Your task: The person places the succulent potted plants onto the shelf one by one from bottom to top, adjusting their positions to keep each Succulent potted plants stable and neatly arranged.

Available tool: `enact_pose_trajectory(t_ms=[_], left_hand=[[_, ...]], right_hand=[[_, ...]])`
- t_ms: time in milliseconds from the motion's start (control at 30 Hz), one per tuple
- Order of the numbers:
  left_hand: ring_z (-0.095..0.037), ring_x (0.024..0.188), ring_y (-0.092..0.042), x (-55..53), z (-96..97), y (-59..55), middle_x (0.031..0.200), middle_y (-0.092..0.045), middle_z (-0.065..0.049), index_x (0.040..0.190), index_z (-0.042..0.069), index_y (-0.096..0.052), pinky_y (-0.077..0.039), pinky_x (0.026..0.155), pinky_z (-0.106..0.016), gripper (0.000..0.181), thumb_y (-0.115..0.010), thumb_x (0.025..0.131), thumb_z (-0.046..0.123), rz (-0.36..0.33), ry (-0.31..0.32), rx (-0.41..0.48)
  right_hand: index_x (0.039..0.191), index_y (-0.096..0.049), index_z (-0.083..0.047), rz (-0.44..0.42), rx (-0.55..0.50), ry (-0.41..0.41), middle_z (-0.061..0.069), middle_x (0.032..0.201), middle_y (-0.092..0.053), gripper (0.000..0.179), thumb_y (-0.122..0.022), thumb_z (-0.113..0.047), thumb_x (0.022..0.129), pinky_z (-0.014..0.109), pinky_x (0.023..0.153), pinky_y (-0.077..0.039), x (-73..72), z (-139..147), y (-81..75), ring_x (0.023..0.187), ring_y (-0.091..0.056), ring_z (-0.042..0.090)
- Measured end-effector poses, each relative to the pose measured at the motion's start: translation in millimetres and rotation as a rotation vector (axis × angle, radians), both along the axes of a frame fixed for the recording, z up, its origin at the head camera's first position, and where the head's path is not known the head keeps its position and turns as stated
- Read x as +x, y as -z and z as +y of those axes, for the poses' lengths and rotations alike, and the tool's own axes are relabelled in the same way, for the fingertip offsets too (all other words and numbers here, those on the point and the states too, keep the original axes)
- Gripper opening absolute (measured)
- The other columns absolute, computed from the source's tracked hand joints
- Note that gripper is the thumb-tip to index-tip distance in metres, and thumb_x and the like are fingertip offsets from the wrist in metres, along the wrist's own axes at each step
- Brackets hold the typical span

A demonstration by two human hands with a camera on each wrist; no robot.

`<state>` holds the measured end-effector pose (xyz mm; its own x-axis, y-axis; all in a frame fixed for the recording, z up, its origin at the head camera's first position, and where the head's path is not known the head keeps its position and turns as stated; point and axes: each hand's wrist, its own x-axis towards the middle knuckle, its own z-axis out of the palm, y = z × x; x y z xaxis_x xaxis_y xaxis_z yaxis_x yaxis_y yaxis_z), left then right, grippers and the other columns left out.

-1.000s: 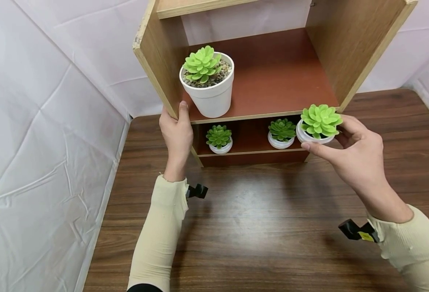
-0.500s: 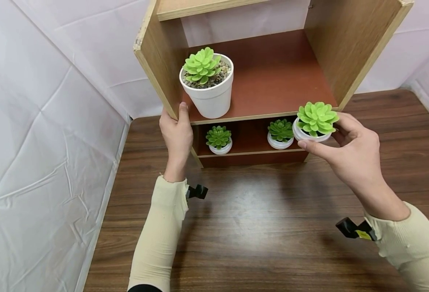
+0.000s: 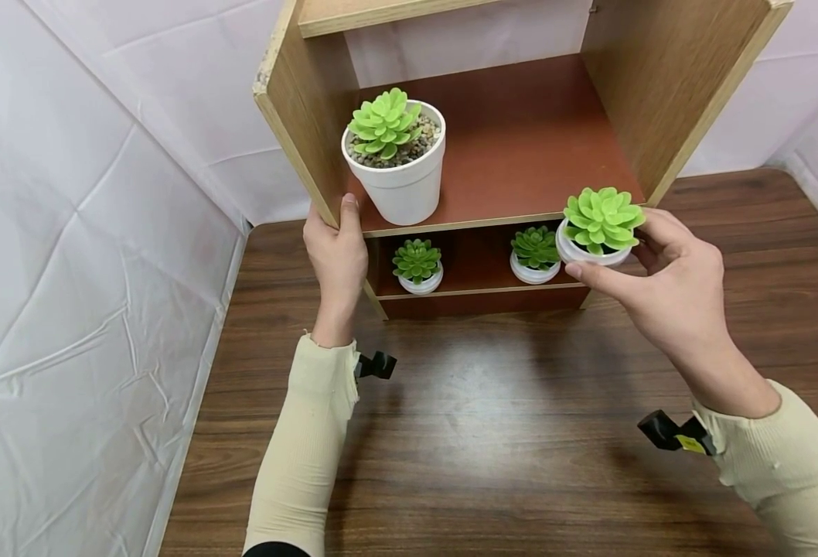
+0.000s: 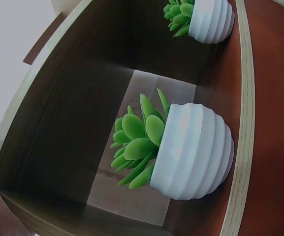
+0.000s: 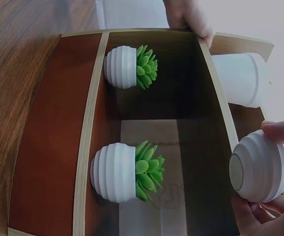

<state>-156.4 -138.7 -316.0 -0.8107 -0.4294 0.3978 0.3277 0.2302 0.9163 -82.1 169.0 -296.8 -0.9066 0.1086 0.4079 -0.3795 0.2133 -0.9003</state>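
My right hand (image 3: pixel 683 298) pinches a small potted succulent (image 3: pixel 602 222) by its ribbed white pot, thumb on the near side. It is held at the front edge of the shelf unit's upper board, by the right panel. In the right wrist view the pot's round base (image 5: pixel 236 172) shows. My left hand (image 3: pixel 337 259) grips the left side panel of the wooden shelf unit (image 3: pixel 291 139), thumb at the upper board's front corner. Just above that thumb stands a larger white pot (image 3: pixel 409 189) with a light green succulent in pebbles.
In the low compartment stand two small potted succulents, a left one (image 3: pixel 419 267) and a right one (image 3: pixel 536 255). The red-brown upper board (image 3: pixel 527 147) stretches right of the large pot. Below lies a dark wood table (image 3: pixel 478 433), with a white wall sheet (image 3: pixel 103 255) at left.
My right hand has carried the small succulent a little to the left and slightly up. The left hand keeps its grip on the shelf unit, and the other pots stay put.
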Motion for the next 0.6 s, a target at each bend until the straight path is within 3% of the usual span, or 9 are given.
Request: enact_pose_trajectory(t_ms=[200,600], left_hand=[[-0.016,0.091,-0.058,-0.5,-0.3,0.5,0.102,-0.066,-0.016,0.114,-0.007,-0.063,-0.045,0.083,-0.03,0.025,-0.056,0.098,0.011,0.012,-0.005,-0.012],[-0.017,0.086,-0.057,-0.8,0.4,1.6,0.095,-0.066,-0.015,0.11,-0.009,-0.064,-0.045,0.08,-0.032,0.023,-0.057,0.096,0.007,0.045,-0.028,-0.018]], right_hand=[[0.117,-0.069,0.003,0.008,0.013,0.001,0.01,0.115,-0.064,0.058,-0.082,0.02,0.062,0.022,0.09,-0.045,-0.5,-1,-2.6,0.106,-0.06,0.019],[0.114,-0.069,0.004,0.011,-0.076,-0.067,0.013,0.114,-0.063,0.055,-0.081,0.021,0.063,0.023,0.091,-0.045,-2.6,-10,-10.5,0.105,-0.059,0.021]])
